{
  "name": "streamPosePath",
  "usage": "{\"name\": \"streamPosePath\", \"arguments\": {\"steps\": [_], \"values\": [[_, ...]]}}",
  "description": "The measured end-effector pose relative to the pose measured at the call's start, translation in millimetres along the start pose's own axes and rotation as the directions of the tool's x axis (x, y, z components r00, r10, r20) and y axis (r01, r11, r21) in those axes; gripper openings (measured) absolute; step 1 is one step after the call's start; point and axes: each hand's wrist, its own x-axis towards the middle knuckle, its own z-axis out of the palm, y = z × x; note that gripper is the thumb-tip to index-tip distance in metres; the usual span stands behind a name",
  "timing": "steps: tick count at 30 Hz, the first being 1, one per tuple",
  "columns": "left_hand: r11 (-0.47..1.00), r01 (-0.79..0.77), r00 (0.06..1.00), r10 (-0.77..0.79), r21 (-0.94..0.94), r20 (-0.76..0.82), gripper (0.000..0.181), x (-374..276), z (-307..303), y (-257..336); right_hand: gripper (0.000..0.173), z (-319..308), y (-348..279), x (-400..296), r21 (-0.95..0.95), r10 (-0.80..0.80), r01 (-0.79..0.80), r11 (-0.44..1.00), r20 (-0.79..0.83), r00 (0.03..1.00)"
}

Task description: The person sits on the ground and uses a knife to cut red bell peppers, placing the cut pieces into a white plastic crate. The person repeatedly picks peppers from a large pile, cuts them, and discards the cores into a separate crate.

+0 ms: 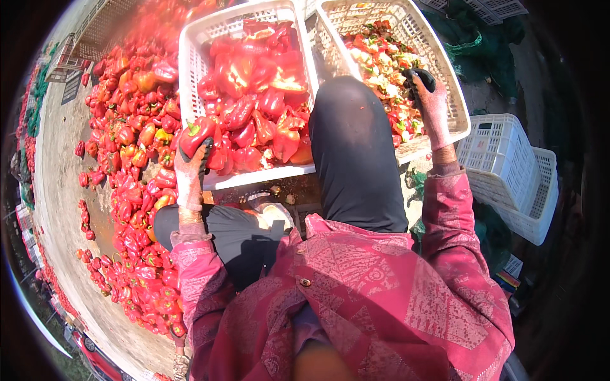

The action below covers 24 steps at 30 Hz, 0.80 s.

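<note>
My left hand [190, 176], in a pale glove with dark palm coating, grips a whole red bell pepper [196, 136] with a green stem. It is beside the near left corner of a white plastic crate [257, 176] full of opened red bell peppers [245, 112]. My right hand [431, 107], gloved alike, is over a second crate [455, 95] that holds pepper cores and seedy scraps [381, 62]. Its dark fingers are curled, and whether anything is between them is hidden. My bent knee [355, 114] stands between my hands, against the crates.
A large heap of whole red peppers [131, 190] spreads over the concrete floor at left. White crates [500, 162] are stacked at right, near green netting [462, 45]. Another person's patterned sleeve [181, 365] shows at the heap's lower edge. A red car [97, 355] stands far left.
</note>
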Motion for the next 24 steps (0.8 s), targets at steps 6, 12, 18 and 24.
{"name": "streamPosePath", "arguments": {"steps": [6,12,18,24], "values": [[0.996,0.088,0.996,-0.089,-0.022,-0.032,0.048,4,24,30,0.021,-22,70,-21,0.045,0.126,-0.129,0.991,0.065,0.99],[0.995,0.056,0.99,-0.066,-0.084,-0.128,0.039,9,42,19,0.025,32,40,10,0.217,0.071,-0.146,0.965,0.32,0.945],[0.984,0.058,0.974,-0.093,-0.171,-0.205,0.033,-2,51,25,0.018,107,1,84,-0.204,-0.376,0.732,0.65,0.751,0.543],[0.994,0.06,0.956,-0.083,-0.088,-0.281,0.034,-6,61,38,0.024,191,78,126,0.021,0.287,0.992,-0.123,0.958,0.015]]}}
